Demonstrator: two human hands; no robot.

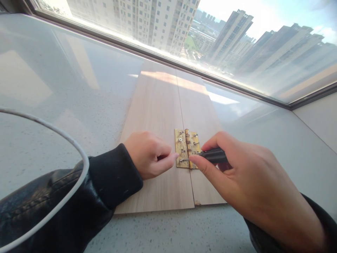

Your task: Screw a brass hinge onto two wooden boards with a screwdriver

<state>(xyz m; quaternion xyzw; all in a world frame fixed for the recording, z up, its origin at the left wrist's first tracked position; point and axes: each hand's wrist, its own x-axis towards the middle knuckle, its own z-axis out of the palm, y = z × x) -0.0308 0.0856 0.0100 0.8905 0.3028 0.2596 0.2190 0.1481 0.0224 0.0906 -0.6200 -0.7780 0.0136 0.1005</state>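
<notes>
A brass-coloured hinge (187, 149) lies across the seam between two pale wooden boards, the left board (155, 105) and the right board (196, 105). Several screws stand in its two leaves, some of them tilted. My right hand (231, 168) is closed around the black handle of a screwdriver (214, 155), whose shaft points left over the hinge's lower part, near its lower left screw. My left hand (151, 154) is closed on the left board, its thumb and finger at the hinge's left edge; whatever they may pinch is hidden.
The boards rest on a speckled light sill (105, 95). A window frame (158, 60) runs along their far end, with tall buildings outside. A white cable (67, 135) curves over my left sleeve. A side wall (318, 119) stands at the right.
</notes>
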